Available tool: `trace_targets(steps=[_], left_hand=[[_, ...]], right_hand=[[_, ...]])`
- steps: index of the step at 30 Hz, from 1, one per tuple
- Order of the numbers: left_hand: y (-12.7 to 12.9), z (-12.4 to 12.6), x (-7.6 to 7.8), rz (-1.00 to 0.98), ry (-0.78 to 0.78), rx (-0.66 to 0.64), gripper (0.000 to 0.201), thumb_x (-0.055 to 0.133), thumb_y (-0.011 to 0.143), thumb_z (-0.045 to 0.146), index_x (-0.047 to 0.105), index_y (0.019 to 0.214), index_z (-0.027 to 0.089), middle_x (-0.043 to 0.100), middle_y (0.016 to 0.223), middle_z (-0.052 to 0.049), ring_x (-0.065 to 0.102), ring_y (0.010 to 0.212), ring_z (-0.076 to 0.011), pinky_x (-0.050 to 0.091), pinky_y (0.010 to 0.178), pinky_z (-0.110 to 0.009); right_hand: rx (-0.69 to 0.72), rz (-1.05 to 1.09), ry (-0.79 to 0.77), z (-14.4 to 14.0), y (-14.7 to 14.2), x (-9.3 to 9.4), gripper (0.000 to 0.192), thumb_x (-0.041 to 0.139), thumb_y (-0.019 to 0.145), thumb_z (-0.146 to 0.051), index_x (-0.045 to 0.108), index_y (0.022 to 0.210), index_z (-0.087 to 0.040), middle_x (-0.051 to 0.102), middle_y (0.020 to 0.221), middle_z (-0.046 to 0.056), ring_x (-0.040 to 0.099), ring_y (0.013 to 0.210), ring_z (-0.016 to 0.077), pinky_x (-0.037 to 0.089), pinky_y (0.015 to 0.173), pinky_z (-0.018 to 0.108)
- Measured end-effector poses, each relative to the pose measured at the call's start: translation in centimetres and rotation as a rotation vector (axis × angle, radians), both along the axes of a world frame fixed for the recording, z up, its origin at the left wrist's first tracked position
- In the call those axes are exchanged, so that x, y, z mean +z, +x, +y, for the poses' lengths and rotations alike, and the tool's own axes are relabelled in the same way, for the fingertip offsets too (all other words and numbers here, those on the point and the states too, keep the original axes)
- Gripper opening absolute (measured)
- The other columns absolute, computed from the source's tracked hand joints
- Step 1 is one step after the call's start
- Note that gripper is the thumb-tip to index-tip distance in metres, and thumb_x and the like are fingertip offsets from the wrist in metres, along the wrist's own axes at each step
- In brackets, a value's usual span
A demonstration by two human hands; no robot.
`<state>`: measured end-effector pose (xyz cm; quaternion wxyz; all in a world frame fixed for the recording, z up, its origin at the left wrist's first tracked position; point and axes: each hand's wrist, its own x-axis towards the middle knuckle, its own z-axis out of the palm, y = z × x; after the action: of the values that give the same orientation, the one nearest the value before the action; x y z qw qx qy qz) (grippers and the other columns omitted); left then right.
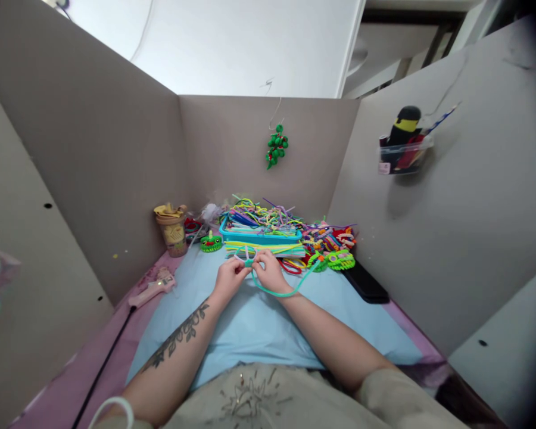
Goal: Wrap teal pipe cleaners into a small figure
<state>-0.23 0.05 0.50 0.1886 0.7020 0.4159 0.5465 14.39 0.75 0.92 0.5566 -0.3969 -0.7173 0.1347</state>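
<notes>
Hands (230,279) w/ pipe-cleaner (270,292) — label (385,168) illeg.

Clock reference: left hand (230,279) and right hand (268,273), above the sheet (174,325). Tray (261,240) holding craft stems (268,213): 12 o'clock; stem bundle (279,250) directly before it. Cup (173,233): 10 o'clock. Glue gun (149,292): 9 o'clock. Flat case (367,283): 3 o'clock. Bin (398,162): 2 o'clock, on right panel (451,250).
</notes>
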Motion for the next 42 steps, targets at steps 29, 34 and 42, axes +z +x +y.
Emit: trace_targets(steps=[29, 34, 42], left_hand=[[-0.7, 1.2, 0.3, -0.072, -0.272, 0.039, 0.037, 0.061, 0.064, 0.042, 0.041, 0.047, 0.016, 0.031, 0.048, 0.006, 0.030, 0.051, -0.0083, 0.022, 0.051, -0.023], [-0.7, 1.2, 0.2, -0.071, -0.274, 0.044, 0.037, 0.060, 0.065, 0.044, 0.045, 0.048, 0.016, 0.032, 0.047, 0.005, 0.030, 0.050, -0.0082, 0.023, 0.049, -0.022], [-0.9, 1.1, 0.3, -0.023, -0.301, -0.021, 0.036, 0.061, 0.064, 0.043, 0.042, 0.049, 0.016, 0.031, 0.048, 0.005, 0.030, 0.050, -0.0080, 0.022, 0.048, -0.022]], right_hand=[[0.115, 0.133, 0.065, -1.1, 0.5, 0.4, 0.009, 0.059, 0.077, -0.023, 0.067, 0.072, -0.021, 0.064, 0.075, 0.004, 0.058, 0.074, 0.0171, 0.045, 0.064, 0.028], [0.085, 0.124, 0.014, -1.3, 0.5, 1.0, 0.008, 0.060, 0.075, -0.023, 0.067, 0.073, -0.020, 0.063, 0.074, 0.003, 0.055, 0.070, 0.0158, 0.044, 0.062, 0.027], [0.067, 0.141, -0.037, -1.0, 0.7, 1.1, 0.008, 0.060, 0.074, -0.025, 0.066, 0.074, -0.019, 0.061, 0.076, 0.003, 0.053, 0.070, 0.0152, 0.041, 0.061, 0.026]])
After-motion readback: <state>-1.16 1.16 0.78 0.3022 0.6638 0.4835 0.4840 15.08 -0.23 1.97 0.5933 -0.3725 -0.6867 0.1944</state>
